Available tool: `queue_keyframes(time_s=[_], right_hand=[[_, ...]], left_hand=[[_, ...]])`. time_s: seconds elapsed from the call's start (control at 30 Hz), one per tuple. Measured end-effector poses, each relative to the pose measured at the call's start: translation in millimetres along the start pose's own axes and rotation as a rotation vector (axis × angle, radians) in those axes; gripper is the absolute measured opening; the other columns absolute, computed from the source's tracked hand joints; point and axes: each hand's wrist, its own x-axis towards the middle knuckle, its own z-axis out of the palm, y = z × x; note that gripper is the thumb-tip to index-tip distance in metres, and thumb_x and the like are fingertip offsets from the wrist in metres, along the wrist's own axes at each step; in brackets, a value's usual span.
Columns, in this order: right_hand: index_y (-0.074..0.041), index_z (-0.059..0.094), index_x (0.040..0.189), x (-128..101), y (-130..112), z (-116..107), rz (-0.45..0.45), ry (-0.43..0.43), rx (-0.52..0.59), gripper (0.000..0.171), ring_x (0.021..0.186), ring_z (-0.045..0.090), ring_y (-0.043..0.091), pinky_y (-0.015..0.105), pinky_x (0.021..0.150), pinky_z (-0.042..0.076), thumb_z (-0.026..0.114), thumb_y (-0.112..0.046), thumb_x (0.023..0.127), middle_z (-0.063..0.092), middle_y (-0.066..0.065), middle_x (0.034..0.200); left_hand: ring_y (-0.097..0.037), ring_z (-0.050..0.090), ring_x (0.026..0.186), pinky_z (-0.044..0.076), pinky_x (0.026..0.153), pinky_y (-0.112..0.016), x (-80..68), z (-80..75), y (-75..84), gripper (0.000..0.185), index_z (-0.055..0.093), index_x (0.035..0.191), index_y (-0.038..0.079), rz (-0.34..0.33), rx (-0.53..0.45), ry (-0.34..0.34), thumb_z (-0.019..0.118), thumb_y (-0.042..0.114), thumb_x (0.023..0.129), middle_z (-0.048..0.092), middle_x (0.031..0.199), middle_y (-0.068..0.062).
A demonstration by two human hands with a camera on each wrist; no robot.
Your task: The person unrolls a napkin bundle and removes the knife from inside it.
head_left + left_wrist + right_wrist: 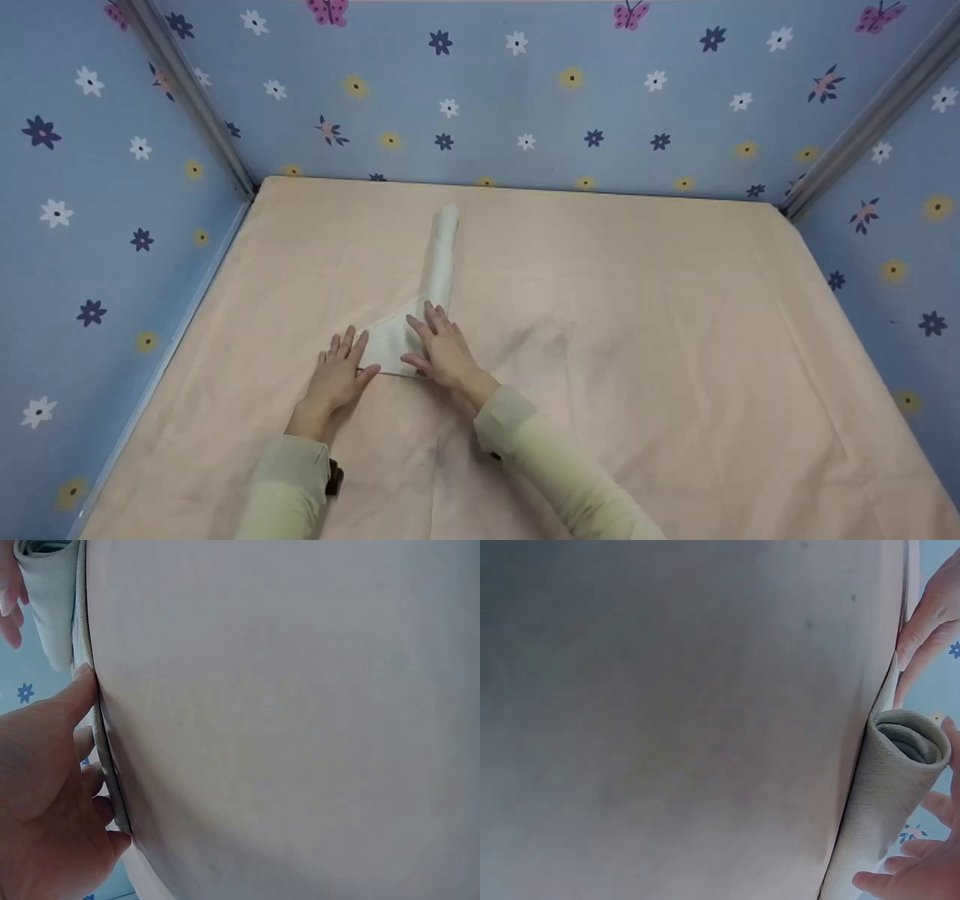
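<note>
Pale sleeves [540, 457] lead to both hands resting open-fingered on the cloth [391, 341], partly rolled mid-worktop [675, 337]. Left hand [337, 371] flattens its corner; right hand [442, 349] should press evenly, keeping the roll [442, 255] tight and straight.

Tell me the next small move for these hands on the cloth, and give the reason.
Probably roll the flat triangle onward: the cloth is rolled only at its far part, while the left hand and right hand rest with straight fingers on the unrolled corner.
</note>
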Motion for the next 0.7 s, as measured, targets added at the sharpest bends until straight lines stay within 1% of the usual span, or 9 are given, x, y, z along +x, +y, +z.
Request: queue_keyframes(time_s=[0.2,0.33,0.7], right_hand=[[-0.018,0.028,0.140,0.2,3.3,0.3,0.015,-0.030,-0.001,0.066,0.134,0.007,0.028,0.047,0.103,0.020,0.049,-0.049,0.085,0.009,0.012,0.147],[-0.017,0.027,0.140,-1.8,7.2,-0.6,0.017,-0.057,0.011,0.067,0.134,0.006,0.027,0.046,0.104,0.019,0.047,-0.050,0.085,0.008,0.013,0.147],[-0.014,0.029,0.140,-7.4,16.5,-3.7,0.005,-0.072,0.018,0.069,0.134,0.006,0.025,0.044,0.105,0.018,0.048,-0.051,0.085,0.008,0.013,0.147]], left_hand=[[-0.046,0.004,0.128,0.007,0.100,-0.060,-0.2,-0.7,0.2,0.064,0.021,0.139,-0.001,-0.003,-0.014,-0.003,0.045,0.035,0.092,0.010,0.143,-0.026],[-0.045,0.004,0.129,0.006,0.100,-0.059,0.4,-0.6,0.5,0.064,0.020,0.139,0.000,-0.013,-0.012,-0.017,0.045,0.036,0.092,0.009,0.143,-0.025],[-0.045,0.003,0.129,0.006,0.100,-0.059,1.0,0.1,-0.2,0.064,0.020,0.140,0.000,-0.013,-0.016,-0.021,0.047,0.034,0.092,0.008,0.144,-0.024]])
